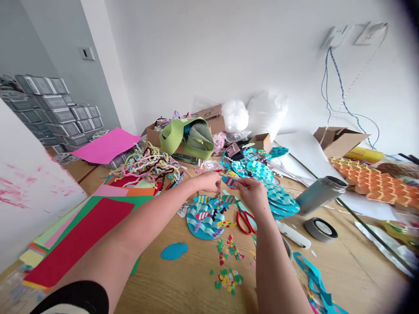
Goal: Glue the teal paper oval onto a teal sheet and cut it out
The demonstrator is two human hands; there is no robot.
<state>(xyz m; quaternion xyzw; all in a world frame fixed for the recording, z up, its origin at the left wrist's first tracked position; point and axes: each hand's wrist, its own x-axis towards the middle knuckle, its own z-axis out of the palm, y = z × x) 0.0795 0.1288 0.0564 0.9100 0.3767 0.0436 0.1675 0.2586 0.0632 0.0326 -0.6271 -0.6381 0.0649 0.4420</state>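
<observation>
A small blue paper fish with red stripes (229, 182) is pinched between the fingertips of my right hand (253, 192). My left hand (211, 182) hangs just left of it, its fingers closed and pointing down; whatever they hold is too small to make out. Below both hands lies a round blue woven paper disc (192, 226) bearing several decorated paper fish, among them a red-and-white striped fish (202, 215) and a yellow spotted fish (226, 223). Red-handled scissors (244, 222) rest right of the disc. A plain blue paper fish (174, 251) lies nearer to me.
Paper confetti (229, 279) is scattered in front. Coloured paper sheets (85, 240) are stacked at left, with pipe cleaners (147, 163) behind. More blue woven discs (279, 200), an open grey bottle (319, 196), its lid (321, 229) and an orange honeycomb paper (373, 179) stand at right.
</observation>
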